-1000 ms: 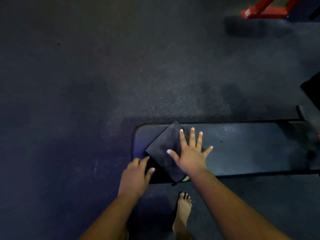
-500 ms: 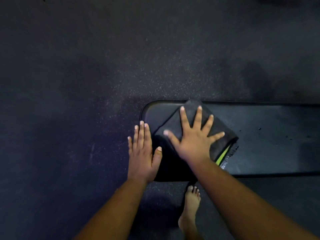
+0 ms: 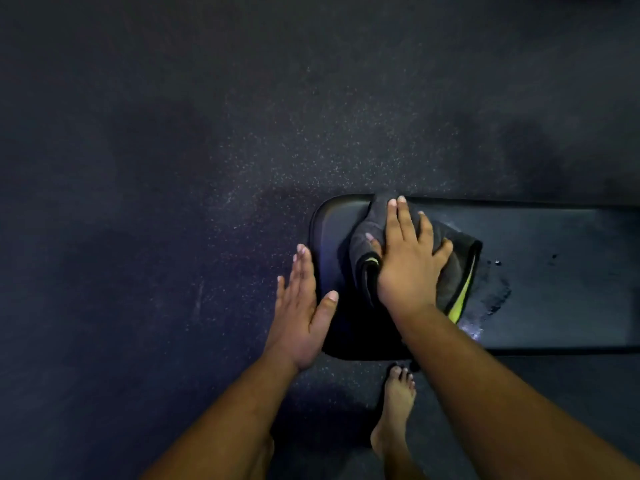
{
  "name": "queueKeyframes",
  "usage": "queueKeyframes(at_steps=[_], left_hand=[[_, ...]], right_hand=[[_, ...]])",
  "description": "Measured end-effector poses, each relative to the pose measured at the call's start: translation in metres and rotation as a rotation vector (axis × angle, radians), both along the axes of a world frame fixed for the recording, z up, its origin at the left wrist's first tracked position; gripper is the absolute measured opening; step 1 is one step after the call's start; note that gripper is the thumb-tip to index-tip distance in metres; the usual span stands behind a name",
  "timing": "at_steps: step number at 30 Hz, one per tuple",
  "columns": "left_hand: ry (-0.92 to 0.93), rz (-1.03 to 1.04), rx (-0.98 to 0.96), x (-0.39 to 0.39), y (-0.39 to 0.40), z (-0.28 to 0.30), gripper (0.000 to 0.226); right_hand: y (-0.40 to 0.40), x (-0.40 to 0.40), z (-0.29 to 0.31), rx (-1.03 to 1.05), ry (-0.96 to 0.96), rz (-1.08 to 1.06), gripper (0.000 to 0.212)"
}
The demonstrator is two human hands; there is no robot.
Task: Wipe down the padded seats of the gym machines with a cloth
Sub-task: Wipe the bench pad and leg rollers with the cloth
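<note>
The long black padded vinyl bench seat (image 3: 540, 282) is the landmark here, its rounded end pointing toward the person's left. On that end lies the dark grey folded cloth with a yellow-green edge (image 3: 450, 271), bunched under the right hand (image 3: 408, 261), which presses down on it with fingers spread nearly straight and the thumb tucked against a fold — flat pressure rather than a pinch, likely so the whole palm drives the cloth across the padding. A damp, streaky patch shows on the seat just beyond the cloth, toward the seat's long stretch. The left hand (image 3: 301, 310) is open and holds nothing, fingers straight at the seat's rounded end, thumb just over the rim — seemingly bracing the body or steadying the pad. A bare foot (image 3: 396, 407) stands on the dark speckled rubber floor (image 3: 242, 133) at the seat's near side.
</note>
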State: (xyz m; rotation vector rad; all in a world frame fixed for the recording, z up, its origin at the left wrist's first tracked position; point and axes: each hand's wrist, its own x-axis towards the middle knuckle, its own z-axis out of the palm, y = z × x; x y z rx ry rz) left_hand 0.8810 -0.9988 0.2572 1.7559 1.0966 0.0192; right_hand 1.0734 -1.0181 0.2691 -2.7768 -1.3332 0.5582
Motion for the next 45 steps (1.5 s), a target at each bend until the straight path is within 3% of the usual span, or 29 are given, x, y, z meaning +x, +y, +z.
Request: queueKeyframes(at_steps=[2, 4, 7, 12, 16, 19, 22, 26, 31, 33, 40, 45], left_hand=[[-0.008, 0.029, -0.017, -0.006, 0.000, -0.001, 0.075], [-0.014, 0.039, -0.062, -0.010, -0.004, -0.002, 0.074], [-0.024, 0.053, -0.149, -0.007, -0.009, 0.002, 0.068], [-0.096, 0.109, -0.151, -0.002, 0.000, 0.006, 0.071], [-0.120, 0.156, -0.155, -0.007, 0.010, 0.002, 0.077], [-0.133, 0.261, -0.105, -0.017, 0.013, 0.003, 0.079], [-0.098, 0.187, -0.072, -0.023, 0.012, 0.013, 0.078], [-0.052, 0.034, -0.063, -0.021, 0.012, 0.014, 0.078], [-0.177, 0.449, -0.254, -0.023, 0.023, 0.000, 0.088], [-0.190, 0.491, -0.310, -0.028, 0.022, -0.004, 0.091], [-0.147, 0.322, -0.228, -0.028, 0.018, -0.003, 0.080], [0.028, 0.047, -0.070, -0.024, 0.013, 0.004, 0.080]], right_hand=[[-0.009, -0.015, 0.000, 0.058, 0.008, 0.145, 0.070], [-0.037, -0.027, 0.004, -0.030, -0.010, 0.295, 0.093], [-0.070, -0.044, 0.007, -0.150, -0.036, 0.312, 0.124], [-0.003, -0.027, -0.001, -0.088, -0.013, 0.223, 0.110], [0.051, -0.009, 0.002, -0.052, -0.032, 0.323, 0.090], [0.000, -0.025, 0.010, -0.010, -0.022, 0.593, 0.104], [-0.077, -0.048, 0.018, -0.099, 0.018, 0.769, 0.117], [-0.066, -0.047, 0.021, -0.117, 0.093, 0.635, 0.122], [-0.024, -0.072, 0.021, -0.125, 0.115, 0.364, 0.114], [-0.028, -0.069, 0.028, -0.139, 0.228, 0.341, 0.108], [0.009, -0.085, 0.008, -0.090, -0.009, 0.196, 0.097], [-0.072, -0.068, 0.013, -0.032, -0.011, 0.357, 0.085]])
